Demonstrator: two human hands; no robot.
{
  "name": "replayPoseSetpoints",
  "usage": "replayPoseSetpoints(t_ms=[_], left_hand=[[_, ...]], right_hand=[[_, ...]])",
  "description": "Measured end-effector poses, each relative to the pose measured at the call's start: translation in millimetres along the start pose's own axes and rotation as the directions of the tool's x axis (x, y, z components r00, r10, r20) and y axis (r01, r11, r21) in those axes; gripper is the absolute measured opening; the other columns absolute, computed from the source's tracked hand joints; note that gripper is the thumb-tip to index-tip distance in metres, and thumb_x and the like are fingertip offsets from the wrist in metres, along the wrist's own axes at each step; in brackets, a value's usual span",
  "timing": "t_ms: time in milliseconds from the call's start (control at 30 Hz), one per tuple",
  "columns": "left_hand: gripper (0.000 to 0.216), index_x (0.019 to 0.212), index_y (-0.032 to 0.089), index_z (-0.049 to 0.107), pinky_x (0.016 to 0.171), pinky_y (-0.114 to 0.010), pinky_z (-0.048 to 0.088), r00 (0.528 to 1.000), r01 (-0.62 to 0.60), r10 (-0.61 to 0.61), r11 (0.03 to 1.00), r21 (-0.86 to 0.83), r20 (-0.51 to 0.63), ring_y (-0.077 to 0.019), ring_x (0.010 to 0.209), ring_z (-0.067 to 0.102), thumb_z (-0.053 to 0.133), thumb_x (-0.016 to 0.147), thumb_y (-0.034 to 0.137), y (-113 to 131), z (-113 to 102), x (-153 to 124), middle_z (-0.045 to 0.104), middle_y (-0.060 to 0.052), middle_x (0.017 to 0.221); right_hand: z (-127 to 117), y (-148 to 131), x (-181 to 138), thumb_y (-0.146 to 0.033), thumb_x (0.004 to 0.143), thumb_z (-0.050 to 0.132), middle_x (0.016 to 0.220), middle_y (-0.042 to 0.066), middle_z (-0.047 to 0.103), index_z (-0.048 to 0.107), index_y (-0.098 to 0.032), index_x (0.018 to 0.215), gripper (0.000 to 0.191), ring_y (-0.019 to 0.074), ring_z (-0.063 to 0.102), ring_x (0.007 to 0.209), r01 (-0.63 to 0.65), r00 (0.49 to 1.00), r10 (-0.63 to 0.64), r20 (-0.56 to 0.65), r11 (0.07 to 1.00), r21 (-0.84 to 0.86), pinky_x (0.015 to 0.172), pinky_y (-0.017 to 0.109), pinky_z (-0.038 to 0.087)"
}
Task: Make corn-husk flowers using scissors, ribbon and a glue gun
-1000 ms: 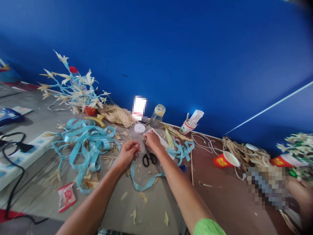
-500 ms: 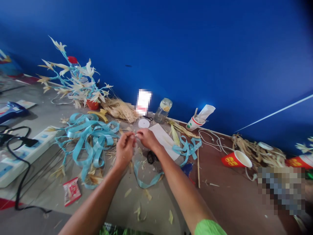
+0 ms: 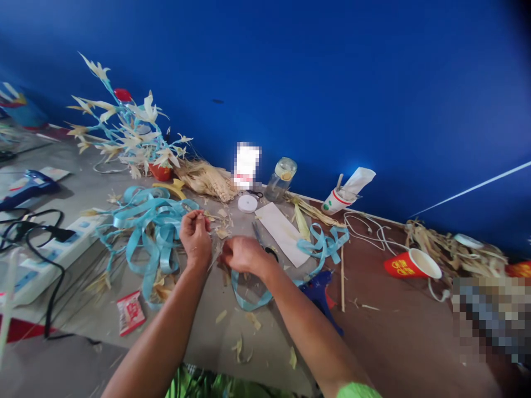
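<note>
My left hand (image 3: 194, 237) is raised over the table with its fingertips pinched on something thin and pale that I cannot make out. My right hand (image 3: 243, 255) is curled shut beside it, just right and lower, also pinching something small. A faint strand seems to run between the two hands. Black-handled scissors (image 3: 265, 249) lie just behind my right hand, partly hidden. A light-blue ribbon strip (image 3: 249, 301) loops on the table under my right wrist. A big tangle of blue ribbon (image 3: 149, 226) lies left of my left hand.
A husk-flower arrangement (image 3: 124, 138) in a red pot stands back left. Along the blue wall are dry husks (image 3: 207, 182), a white tape roll (image 3: 248, 203), a glass jar (image 3: 282, 178), paper cups (image 3: 338, 202) and a tipped red cup (image 3: 412, 265). A power strip (image 3: 45, 254) with black cables sits left; a blue glue gun (image 3: 319, 293) lies right.
Both hands left the scissors and white sheet, met in a pinch above the table, and have now drawn apart, the left moving left and up, the right dropping lower. The view shifted slightly.
</note>
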State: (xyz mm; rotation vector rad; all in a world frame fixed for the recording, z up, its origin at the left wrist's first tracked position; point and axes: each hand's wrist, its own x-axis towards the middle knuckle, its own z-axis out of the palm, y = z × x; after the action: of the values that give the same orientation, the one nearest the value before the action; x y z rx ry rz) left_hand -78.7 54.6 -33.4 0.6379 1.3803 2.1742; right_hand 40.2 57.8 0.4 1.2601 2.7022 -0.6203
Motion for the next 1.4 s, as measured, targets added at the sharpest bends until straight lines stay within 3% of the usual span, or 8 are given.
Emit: replayPoseSetpoints(t_ms=[200,333,567,833,933,1067,1167,1400], left_hand=[[0.011,0.077,0.018,0.054,0.047,-0.019,0.032,0.99,0.052,-0.059,0.997,0.054,0.128,-0.0063,0.048,0.041,0.059,0.074,0.028,3,4,-10,0.051,0.004,0.059],[0.013,0.078,0.018,0.057,0.049,-0.019,0.034,0.965,0.151,-0.154,0.988,0.031,0.212,-0.0067,0.052,0.044,0.061,0.072,0.028,8,4,-13,0.052,0.003,0.061],[0.022,0.079,0.015,0.059,0.052,-0.02,0.036,0.672,0.47,-0.437,0.876,0.112,0.599,-0.0071,0.049,0.041,0.064,0.071,0.036,6,11,-38,0.043,0.005,0.052],[0.03,0.074,0.014,0.059,0.052,-0.02,0.035,0.588,0.26,-0.425,0.905,0.337,0.689,-0.0083,0.054,0.044,0.07,0.064,0.04,-5,11,-54,0.052,0.003,0.061],[0.028,0.068,0.014,0.058,0.049,-0.019,0.031,0.616,0.268,-0.434,0.9,0.344,0.657,-0.0066,0.05,0.041,0.071,0.063,0.038,-4,12,-51,0.049,0.005,0.055],[0.029,0.066,0.014,0.056,0.049,-0.019,0.033,0.667,0.376,-0.46,0.887,0.268,0.586,-0.0062,0.049,0.042,0.072,0.062,0.038,1,14,-50,0.05,0.005,0.054],[0.03,0.068,0.014,0.055,0.053,-0.02,0.038,0.648,0.481,-0.487,0.858,0.181,0.585,-0.0071,0.052,0.047,0.073,0.061,0.036,5,15,-51,0.053,0.004,0.058],[0.025,0.07,0.014,0.056,0.055,-0.02,0.04,0.573,0.546,-0.528,0.816,0.188,0.627,-0.0072,0.054,0.049,0.073,0.064,0.032,0,12,-52,0.053,0.003,0.059]], right_hand=[[13,-11,-15,-0.022,0.076,0.051,0.089,0.009,0.067,0.067,-0.018,0.082,0.018,0.0206,0.061,0.084,0.045,0.994,-0.041,-0.103,0.998,0.037,0.073,0.029,0.04],[-5,12,-13,-0.016,0.076,0.048,0.075,0.004,0.067,0.064,-0.018,0.077,0.017,0.0149,0.059,0.071,-0.091,0.961,0.17,-0.22,0.939,0.331,0.064,0.023,0.04],[-15,50,-29,-0.028,0.074,0.052,0.065,-0.001,0.06,0.056,-0.018,0.069,0.013,0.0133,0.055,0.061,0.05,0.769,0.439,-0.465,0.683,0.729,0.06,0.023,0.042],[2,40,-40,-0.027,0.076,0.05,0.068,0.002,0.061,0.053,-0.019,0.072,0.01,0.0154,0.055,0.063,0.094,0.636,0.49,-0.596,0.717,0.691,0.064,0.027,0.043],[3,40,-40,-0.031,0.077,0.051,0.069,0.002,0.061,0.054,-0.018,0.073,0.014,0.0148,0.056,0.063,0.161,0.654,0.472,-0.591,0.676,0.719,0.063,0.026,0.044],[13,42,-39,-0.036,0.073,0.059,0.074,0.002,0.063,0.058,-0.017,0.08,0.02,0.0139,0.057,0.065,0.214,0.795,0.397,-0.459,0.524,0.824,0.063,0.025,0.045],[22,42,-37,-0.031,0.07,0.062,0.071,0.001,0.063,0.061,-0.017,0.079,0.016,0.0129,0.055,0.063,0.193,0.859,0.367,-0.358,0.416,0.889,0.06,0.024,0.044],[24,41,-37,-0.033,0.067,0.064,0.052,-0.006,0.05,0.056,-0.017,0.063,0.018,0.0071,0.039,0.046,0.187,0.878,0.427,-0.219,0.117,0.975,0.045,0.02,0.027]])
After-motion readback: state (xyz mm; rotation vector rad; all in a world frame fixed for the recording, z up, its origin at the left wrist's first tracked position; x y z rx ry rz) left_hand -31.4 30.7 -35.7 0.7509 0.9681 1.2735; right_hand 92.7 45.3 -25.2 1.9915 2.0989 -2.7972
